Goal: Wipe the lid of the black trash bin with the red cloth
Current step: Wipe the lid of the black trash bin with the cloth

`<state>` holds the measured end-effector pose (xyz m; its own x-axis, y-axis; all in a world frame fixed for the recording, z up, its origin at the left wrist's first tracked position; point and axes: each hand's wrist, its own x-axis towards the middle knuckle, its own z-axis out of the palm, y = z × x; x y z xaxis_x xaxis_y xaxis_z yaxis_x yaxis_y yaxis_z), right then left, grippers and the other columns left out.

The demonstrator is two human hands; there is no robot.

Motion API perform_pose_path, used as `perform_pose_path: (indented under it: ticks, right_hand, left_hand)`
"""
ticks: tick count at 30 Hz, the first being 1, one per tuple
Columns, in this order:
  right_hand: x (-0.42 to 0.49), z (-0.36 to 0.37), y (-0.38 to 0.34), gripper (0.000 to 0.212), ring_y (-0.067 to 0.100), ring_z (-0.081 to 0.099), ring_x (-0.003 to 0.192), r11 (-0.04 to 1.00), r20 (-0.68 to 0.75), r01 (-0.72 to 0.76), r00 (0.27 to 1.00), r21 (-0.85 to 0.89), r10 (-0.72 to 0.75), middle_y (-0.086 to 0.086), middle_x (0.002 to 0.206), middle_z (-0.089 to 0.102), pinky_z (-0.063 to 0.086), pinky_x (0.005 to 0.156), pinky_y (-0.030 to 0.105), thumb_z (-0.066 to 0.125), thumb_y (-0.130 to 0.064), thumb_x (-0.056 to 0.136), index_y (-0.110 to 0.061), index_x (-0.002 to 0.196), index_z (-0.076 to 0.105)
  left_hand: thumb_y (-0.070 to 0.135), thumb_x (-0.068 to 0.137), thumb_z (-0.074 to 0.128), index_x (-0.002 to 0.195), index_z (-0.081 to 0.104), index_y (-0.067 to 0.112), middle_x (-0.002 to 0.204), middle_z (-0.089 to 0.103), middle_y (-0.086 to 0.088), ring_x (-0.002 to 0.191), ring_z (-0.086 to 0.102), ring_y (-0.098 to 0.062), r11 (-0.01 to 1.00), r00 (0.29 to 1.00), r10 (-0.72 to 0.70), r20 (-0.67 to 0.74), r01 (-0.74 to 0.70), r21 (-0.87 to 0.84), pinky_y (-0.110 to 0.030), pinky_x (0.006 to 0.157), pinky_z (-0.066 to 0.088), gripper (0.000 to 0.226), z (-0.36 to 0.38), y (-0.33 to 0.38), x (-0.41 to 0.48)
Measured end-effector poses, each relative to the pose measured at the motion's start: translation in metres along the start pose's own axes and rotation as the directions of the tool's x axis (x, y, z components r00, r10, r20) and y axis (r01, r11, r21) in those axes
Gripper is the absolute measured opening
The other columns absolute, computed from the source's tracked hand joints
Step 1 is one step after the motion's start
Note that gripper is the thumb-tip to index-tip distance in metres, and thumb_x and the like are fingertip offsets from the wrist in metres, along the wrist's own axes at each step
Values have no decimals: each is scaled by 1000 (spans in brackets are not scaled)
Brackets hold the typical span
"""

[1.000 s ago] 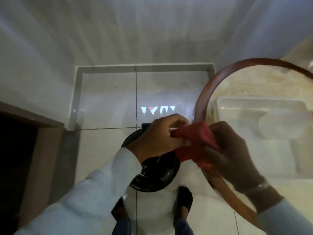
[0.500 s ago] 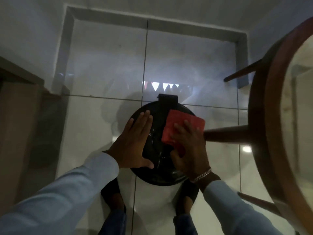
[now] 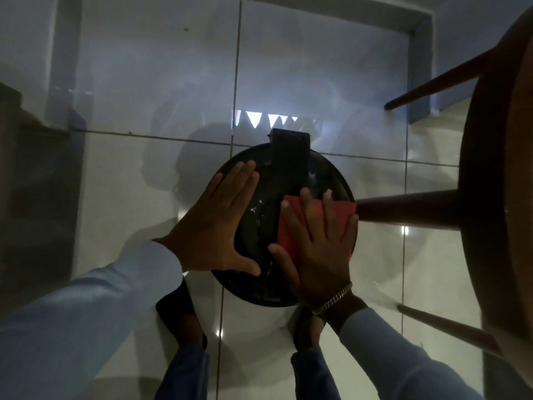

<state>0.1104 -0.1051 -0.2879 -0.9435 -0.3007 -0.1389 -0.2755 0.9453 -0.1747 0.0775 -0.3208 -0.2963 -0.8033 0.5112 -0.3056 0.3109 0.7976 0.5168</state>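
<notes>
— Since half a second ago, what moved?
— Right hand slid the folded red cloth nearer the round black trash bin lid's right rim.
— Fingers?
— Spread flat, pinning cloth to lid. Left hand, fingers together, braces the left side; unwiped lid lies leftward.

- The glossy pale tiled floor carries everything here; dark grout lines cross it and bright light reflects off it.
- The round black trash bin stands on the floor near the middle, seen from straight above, its lid facing up.
- Slanted dark wooden table legs reach towards the floor on the right, one just beside the bin.
- The person's two feet in dark footwear stand on the tiles just below the bin.
</notes>
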Motion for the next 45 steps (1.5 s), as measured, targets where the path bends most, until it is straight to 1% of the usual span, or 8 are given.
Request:
perform_pose_path:
  ticks: [7, 13, 19, 24, 30, 36, 42, 45]
  right_hand:
    - [32, 4, -32, 64, 34, 17, 150, 924, -91, -379, 920, 45, 381, 5, 161, 27, 22, 113, 65, 38, -58, 95, -29, 151, 27]
    - [-22, 10, -12, 67, 38, 17, 148, 999, 4, -35, 999, -20, 35, 6, 160, 24, 21, 111, 70, 41, -61, 91, -31, 149, 25]
    - [33, 7, -19, 65, 37, 21, 148, 921, -120, -379, 914, 92, 388, 9, 160, 29, 24, 115, 63, 41, -55, 95, -25, 151, 27]
    - [-22, 12, -8, 65, 37, 15, 149, 994, 5, 105, 994, 6, -105, 5, 161, 22, 23, 110, 69, 40, -58, 93, -29, 149, 25]
    - [14, 10, -16, 63, 38, 20, 148, 930, -87, -360, 927, 77, 366, 9, 159, 30, 23, 115, 64, 42, -51, 95, -27, 150, 23]
    - [-30, 7, -5, 64, 36, 11, 149, 997, 67, 76, 995, -16, -75, 6, 161, 20, 13, 117, 65, 44, -53, 93, -29, 150, 24]
    - [26, 1, -32, 61, 37, 14, 150, 916, -11, -397, 917, 62, 398, 11, 162, 23, 21, 116, 64, 37, -47, 98, -22, 152, 22]
    - [36, 5, -61, 62, 35, 13, 150, 954, -13, -287, 957, 89, 289, 8, 163, 21, 13, 119, 60, 41, -46, 97, -25, 153, 23]
  left_hand:
    - [92, 55, 53, 152, -10, 9, 163, -16, -10, 150, -16, -24, 1000, 1000, 0, -18, 0, 8, -35, 121, -13, 142, 2, -4, 2]
    - [90, 57, 53, 152, -10, 8, 163, -16, -9, 150, -18, -22, 1000, 1000, 4, 1, -4, 12, -36, 121, -13, 140, -2, -3, 1]
    - [93, 55, 51, 152, -9, 8, 164, -14, -11, 150, -16, -25, 1000, 1000, 8, -10, -8, 16, -36, 121, -12, 143, 2, -5, 2]
    - [92, 55, 53, 152, -9, 8, 163, -14, -11, 150, -16, -23, 1000, 1000, 14, -2, -14, 12, -36, 121, -12, 142, 1, -5, 2]
    - [92, 55, 53, 152, -10, 9, 163, -15, -11, 150, -16, -24, 1000, 1000, 20, -20, -20, 21, -38, 122, -10, 142, 4, -5, 2]
    - [90, 56, 55, 152, -10, 9, 163, -16, -12, 150, -17, -24, 1000, 1000, 21, -5, -21, 9, -42, 122, -8, 142, -1, -4, 1]
    - [90, 56, 55, 152, -11, 11, 163, -15, -11, 150, -16, -25, 1000, 999, 23, -40, -23, -5, -43, 121, -6, 141, 4, -6, 1]
    - [89, 60, 53, 152, -7, 8, 164, -9, -14, 151, -13, -26, 999, 998, 36, -50, -37, -17, -47, 123, 0, 137, 3, -6, 0]
